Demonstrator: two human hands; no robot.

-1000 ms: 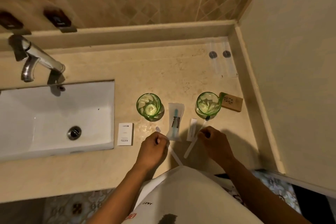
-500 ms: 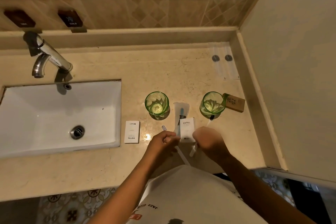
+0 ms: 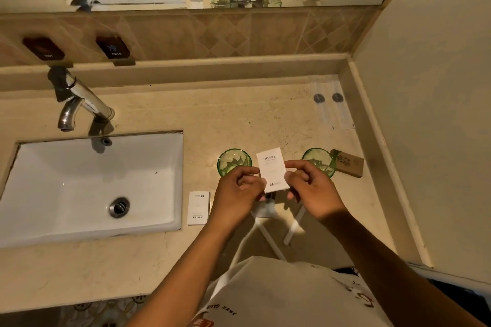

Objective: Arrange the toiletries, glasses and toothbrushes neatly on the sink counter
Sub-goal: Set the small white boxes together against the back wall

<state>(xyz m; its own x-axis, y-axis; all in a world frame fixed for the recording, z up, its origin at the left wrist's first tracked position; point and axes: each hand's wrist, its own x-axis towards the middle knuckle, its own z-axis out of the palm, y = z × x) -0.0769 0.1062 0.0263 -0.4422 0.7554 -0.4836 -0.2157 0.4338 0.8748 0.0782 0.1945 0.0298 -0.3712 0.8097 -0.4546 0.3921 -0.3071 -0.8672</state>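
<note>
Both my hands hold a small white box marked HOTEL (image 3: 272, 168) above the counter between two green glasses. My left hand (image 3: 236, 194) pinches its left edge and my right hand (image 3: 312, 191) its right edge. The left green glass (image 3: 232, 160) and the right green glass (image 3: 318, 160) stand upright behind my hands. A second white HOTEL box (image 3: 198, 208) lies flat beside the sink. Two white toothbrush handles (image 3: 293, 225) lie on the counter under my hands, next to a clear packet (image 3: 265, 208) that is mostly hidden.
The white sink basin (image 3: 87, 183) and its metal tap (image 3: 79, 99) are on the left. A brown soap box (image 3: 348, 166) lies right of the right glass. Two clear wrapped sachets (image 3: 329, 103) lie at the back right by the wall. A mirror runs along the top.
My right hand has lifted the white HOTEL box off the counter and my left hand has let go of a toothbrush and joined it on the box. The toothbrushes now lie on the counter.
</note>
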